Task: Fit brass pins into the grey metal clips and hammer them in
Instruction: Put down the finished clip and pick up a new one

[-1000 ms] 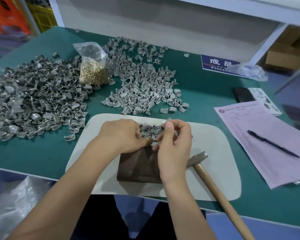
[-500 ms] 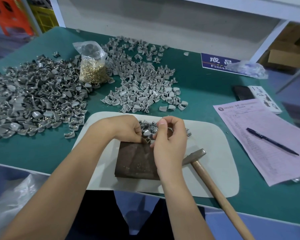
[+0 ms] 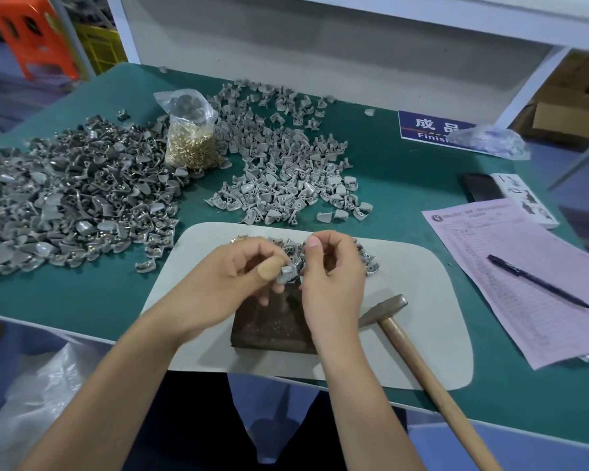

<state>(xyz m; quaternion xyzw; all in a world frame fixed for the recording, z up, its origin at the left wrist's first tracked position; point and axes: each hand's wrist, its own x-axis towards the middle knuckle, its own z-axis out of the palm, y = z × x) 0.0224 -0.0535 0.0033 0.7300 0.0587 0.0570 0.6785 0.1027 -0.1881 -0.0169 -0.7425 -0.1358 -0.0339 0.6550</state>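
Grey clip point(image 3: 287, 274) pinched in left hand point(image 3: 242, 280), right hand point(image 3: 327, 266) fingertips pinched at it, pin itself unseen; seat pin square over the dark block point(image 3: 269, 329) before reaching for hammer point(image 3: 385, 309).

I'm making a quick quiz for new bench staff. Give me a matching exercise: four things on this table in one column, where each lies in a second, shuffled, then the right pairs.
Things:
1. hammer
2. pen
3. bag of brass pins
4. grey clip

Places:
A. between the two clip heaps
B. on the pink form
C. head on the pale mat, right of the dark block
D. held between the two hands

Pairs: 1-C, 2-B, 3-A, 4-D
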